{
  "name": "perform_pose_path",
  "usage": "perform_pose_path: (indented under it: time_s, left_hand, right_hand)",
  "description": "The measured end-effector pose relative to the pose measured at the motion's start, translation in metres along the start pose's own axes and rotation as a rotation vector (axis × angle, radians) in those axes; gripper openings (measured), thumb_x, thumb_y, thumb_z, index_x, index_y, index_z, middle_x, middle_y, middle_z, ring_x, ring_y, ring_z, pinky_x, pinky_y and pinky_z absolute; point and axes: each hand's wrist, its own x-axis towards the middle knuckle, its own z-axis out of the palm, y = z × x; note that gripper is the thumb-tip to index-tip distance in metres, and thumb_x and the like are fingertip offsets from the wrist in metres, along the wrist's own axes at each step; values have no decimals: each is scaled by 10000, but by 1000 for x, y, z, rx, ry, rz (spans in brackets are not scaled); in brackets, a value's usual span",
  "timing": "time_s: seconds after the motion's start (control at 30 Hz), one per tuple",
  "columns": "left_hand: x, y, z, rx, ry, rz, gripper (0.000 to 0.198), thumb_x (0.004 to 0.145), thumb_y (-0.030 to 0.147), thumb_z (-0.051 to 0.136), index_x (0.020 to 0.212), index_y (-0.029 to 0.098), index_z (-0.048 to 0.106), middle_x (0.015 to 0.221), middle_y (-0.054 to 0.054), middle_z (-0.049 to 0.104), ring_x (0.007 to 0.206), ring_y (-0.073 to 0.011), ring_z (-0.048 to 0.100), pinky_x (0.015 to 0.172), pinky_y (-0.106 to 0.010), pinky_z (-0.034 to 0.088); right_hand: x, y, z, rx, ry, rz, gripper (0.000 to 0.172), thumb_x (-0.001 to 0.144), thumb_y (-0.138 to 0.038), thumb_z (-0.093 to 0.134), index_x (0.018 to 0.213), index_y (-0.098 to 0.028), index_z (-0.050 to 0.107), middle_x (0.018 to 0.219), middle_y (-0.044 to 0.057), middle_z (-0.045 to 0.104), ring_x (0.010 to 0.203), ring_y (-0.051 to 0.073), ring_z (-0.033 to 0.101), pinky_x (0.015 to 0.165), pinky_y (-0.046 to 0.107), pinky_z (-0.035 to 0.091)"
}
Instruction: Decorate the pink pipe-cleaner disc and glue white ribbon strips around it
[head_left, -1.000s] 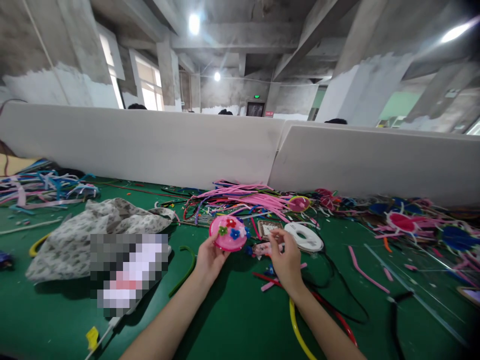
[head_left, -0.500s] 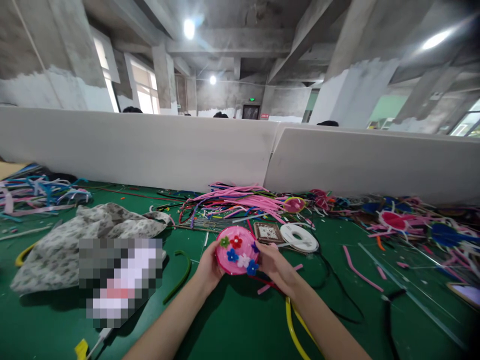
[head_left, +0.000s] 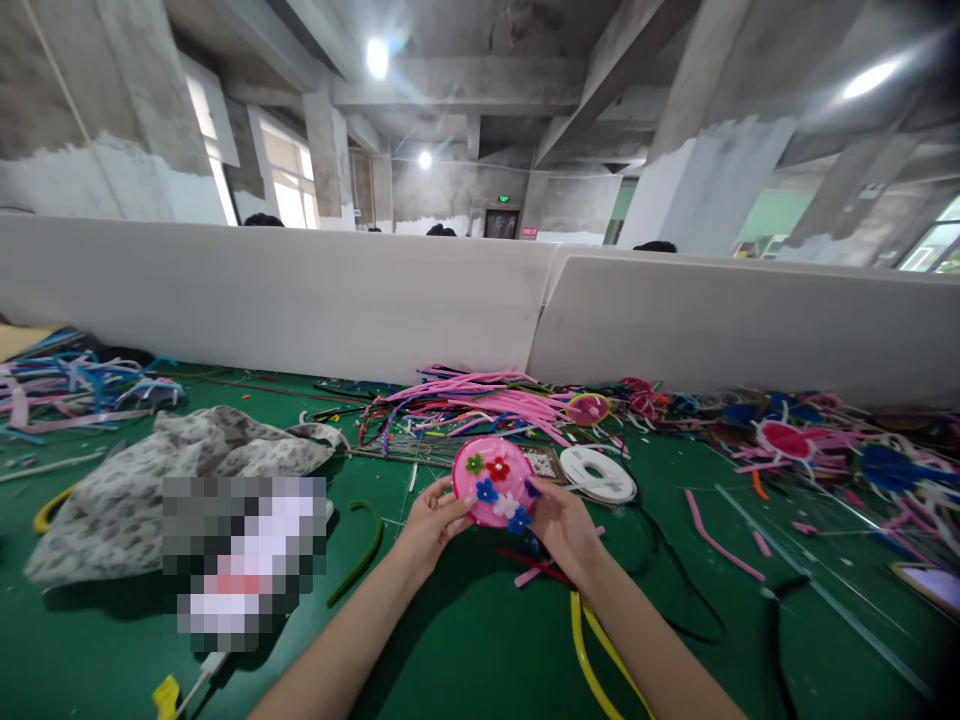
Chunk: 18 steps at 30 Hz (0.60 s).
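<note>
Between my hands is a round pink disc (head_left: 480, 458) with small flowers in green, red, blue and pale pink on its face. It is held up over the green table (head_left: 450, 640), its decorated side turned toward me. My left hand (head_left: 433, 525) grips the disc's left edge, the thumb on the front near the lower left. On the other side my right hand (head_left: 562, 525) pinches the right edge, close to a dark purple flower. Fingers behind the disc are hidden.
Behind the disc lie pink pipe cleaners (head_left: 487, 400), a framed piece (head_left: 546, 464) and a white spool (head_left: 598, 474). To the left are a patterned cloth (head_left: 172, 470) and a blurred-out phone-like object (head_left: 255, 560). Yellow strips (head_left: 589, 650) run under my right forearm. A white partition (head_left: 285, 295) spans the back.
The disc has shifted a little right and up, tilting in my hands. My left thumb now shows on its front, and my right hand has moved slightly right.
</note>
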Motion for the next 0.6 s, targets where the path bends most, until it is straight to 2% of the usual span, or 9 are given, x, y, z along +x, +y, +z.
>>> perform_pose_path:
  time_s: [0.17,0.27,0.43,0.6]
  left_hand:
    - [0,-1,1,70,9,20,585,453,233,885,935,147,565,757,-38,745,657,-133,694,655,-221,546]
    - [1,-4,0,146,13,32,610,429,253,888,930,146,557,697,-32,737,625,-143,689,600,-219,537]
    - [5,-10,-2,282,27,114,561,445,274,876,881,132,553,497,-4,671,490,-145,649,431,-164,423]
    - [4,-7,-1,304,28,175,500,486,290,857,880,114,603,506,-10,669,520,-152,654,490,-189,449]
  right_hand:
    - [2,-1,-1,33,58,-52,43,659,-190,668,691,-198,641,684,-2,706,641,173,640,610,281,483]
    - [3,-1,-2,48,94,-108,71,635,-176,680,658,-216,626,629,-27,687,612,166,632,563,265,477]
    - [4,1,-1,63,107,-155,90,630,-188,699,664,-210,618,673,-18,698,642,180,645,599,281,499]
    - [5,-1,-4,105,125,-160,111,629,-179,692,718,-210,634,726,-17,717,655,176,652,616,285,514]
